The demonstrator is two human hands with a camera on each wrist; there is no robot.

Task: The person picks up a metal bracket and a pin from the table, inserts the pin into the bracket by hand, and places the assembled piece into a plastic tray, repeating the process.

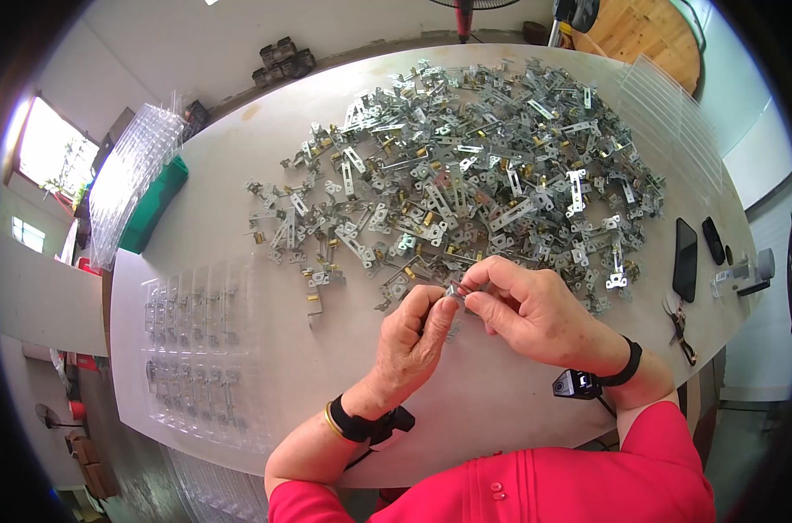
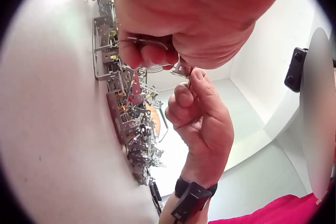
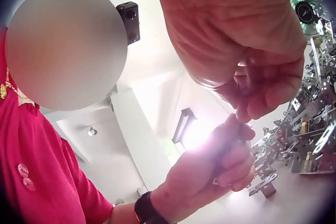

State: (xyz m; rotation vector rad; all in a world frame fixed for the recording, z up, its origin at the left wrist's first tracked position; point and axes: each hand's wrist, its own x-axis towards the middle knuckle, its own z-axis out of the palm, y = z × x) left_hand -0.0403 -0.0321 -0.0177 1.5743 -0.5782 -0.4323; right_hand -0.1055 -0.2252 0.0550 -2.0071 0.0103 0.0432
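Both hands meet above the near edge of a pile of metal parts (image 1: 466,174). The left hand (image 1: 411,336) grips a small metal bracket (image 1: 453,291) between thumb and curled fingers; in the left wrist view a bit of metal (image 2: 181,69) shows at its fingertips. Close against it, the right hand (image 1: 531,309) pinches a small, thin piece at the bracket with thumb and forefinger; in the left wrist view this piece (image 2: 190,82) looks like a narrow pin. Fingers hide most of the bracket in the right wrist view.
A clear tray holding metal parts (image 1: 196,340) lies at the left. Stacked clear trays (image 1: 135,183) lean on a green bin (image 1: 156,205). At the right are a phone (image 1: 685,260), pliers (image 1: 680,331) and another clear tray (image 1: 670,122).
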